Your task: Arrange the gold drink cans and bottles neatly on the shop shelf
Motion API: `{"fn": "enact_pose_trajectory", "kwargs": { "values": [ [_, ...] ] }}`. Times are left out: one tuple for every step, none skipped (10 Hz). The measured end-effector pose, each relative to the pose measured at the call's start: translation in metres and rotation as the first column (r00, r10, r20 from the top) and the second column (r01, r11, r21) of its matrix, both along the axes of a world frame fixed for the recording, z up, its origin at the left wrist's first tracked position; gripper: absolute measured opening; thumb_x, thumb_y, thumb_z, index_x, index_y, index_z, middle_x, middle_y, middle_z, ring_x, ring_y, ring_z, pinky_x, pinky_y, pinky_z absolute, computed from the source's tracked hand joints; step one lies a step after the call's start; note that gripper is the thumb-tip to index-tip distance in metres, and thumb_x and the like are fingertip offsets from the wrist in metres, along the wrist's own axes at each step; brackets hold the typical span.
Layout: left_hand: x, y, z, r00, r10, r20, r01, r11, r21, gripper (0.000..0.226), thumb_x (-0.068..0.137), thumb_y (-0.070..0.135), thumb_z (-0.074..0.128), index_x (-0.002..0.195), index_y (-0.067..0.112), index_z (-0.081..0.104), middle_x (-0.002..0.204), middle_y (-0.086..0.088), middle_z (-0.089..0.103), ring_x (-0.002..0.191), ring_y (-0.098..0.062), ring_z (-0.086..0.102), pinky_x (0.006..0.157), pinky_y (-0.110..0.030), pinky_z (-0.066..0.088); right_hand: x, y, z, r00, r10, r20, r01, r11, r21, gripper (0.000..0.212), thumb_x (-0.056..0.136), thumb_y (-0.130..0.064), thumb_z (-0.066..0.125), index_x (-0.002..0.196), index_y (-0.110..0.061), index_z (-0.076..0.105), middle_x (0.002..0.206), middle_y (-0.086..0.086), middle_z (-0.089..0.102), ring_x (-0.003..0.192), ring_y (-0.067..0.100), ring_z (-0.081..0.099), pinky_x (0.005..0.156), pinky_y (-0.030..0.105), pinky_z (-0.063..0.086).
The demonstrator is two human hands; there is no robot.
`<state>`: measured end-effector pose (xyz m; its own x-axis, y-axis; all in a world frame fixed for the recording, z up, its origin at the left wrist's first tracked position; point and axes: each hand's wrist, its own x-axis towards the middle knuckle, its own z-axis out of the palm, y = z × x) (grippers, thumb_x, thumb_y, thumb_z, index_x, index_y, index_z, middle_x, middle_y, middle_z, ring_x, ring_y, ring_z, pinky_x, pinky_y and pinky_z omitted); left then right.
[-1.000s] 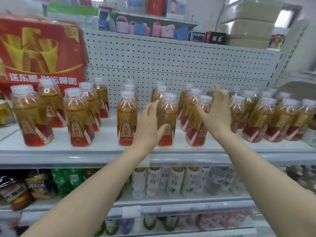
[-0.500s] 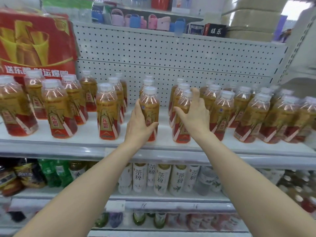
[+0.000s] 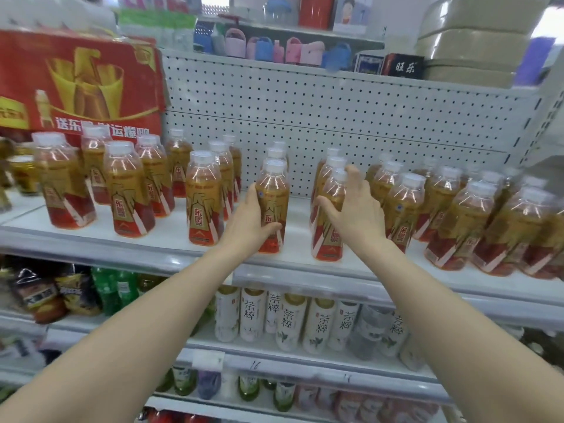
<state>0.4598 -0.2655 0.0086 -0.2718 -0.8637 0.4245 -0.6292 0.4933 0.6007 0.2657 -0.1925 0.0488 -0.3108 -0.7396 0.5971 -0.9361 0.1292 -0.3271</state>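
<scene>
Several gold-and-red drink bottles with clear caps stand in rows on the white shelf [image 3: 171,236]. My left hand [image 3: 247,224] grips the front bottle of the middle row [image 3: 273,193] low on its left side. My right hand [image 3: 355,209] wraps around the front bottle of the row to its right [image 3: 331,239], thumb in front and fingers behind its neck. More bottles crowd together at the right [image 3: 457,227], some leaning. Gold cans [image 3: 23,175] show at the far left edge.
A red and gold carton [image 3: 79,87] stands behind the left bottles against the white pegboard [image 3: 335,117]. Below are white tea bottles [image 3: 287,322], green bottles and snack bags [image 3: 48,294]. The shelf above holds small pink and blue items.
My left hand has closed around the middle row's front bottle. My right hand has settled onto the neighbouring row's front bottle. The view has shifted slightly.
</scene>
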Motion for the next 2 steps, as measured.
{"fn": "enact_pose_trajectory", "kwargs": {
  "values": [
    [0.011,0.008,0.005,0.995,0.021,0.096,-0.020,1.000,-0.014,0.088,0.085,0.035,0.073,0.153,0.018,0.019,0.146,-0.006,0.045,0.132,-0.028,0.047,0.107,-0.048,0.041,-0.004,0.009,0.007,0.992,0.009,-0.123,-0.004,0.999,0.037,0.068,0.097,-0.051,0.052,0.150,-0.019,0.022,0.136,0.015,0.046,0.112,0.036,0.057,0.076,0.042,0.048],
    [0.023,0.027,0.020,0.984,0.037,0.176,-0.026,0.998,-0.062,0.079,0.089,0.034,0.069,0.152,0.015,0.025,0.147,-0.008,0.044,0.132,-0.030,0.046,0.106,-0.045,0.039,-0.005,0.028,0.018,0.972,0.002,-0.234,0.011,0.998,0.057,0.067,0.099,-0.049,0.048,0.152,-0.019,0.021,0.145,0.015,0.038,0.128,0.036,0.045,0.087,0.046,0.050]
  ]
}}
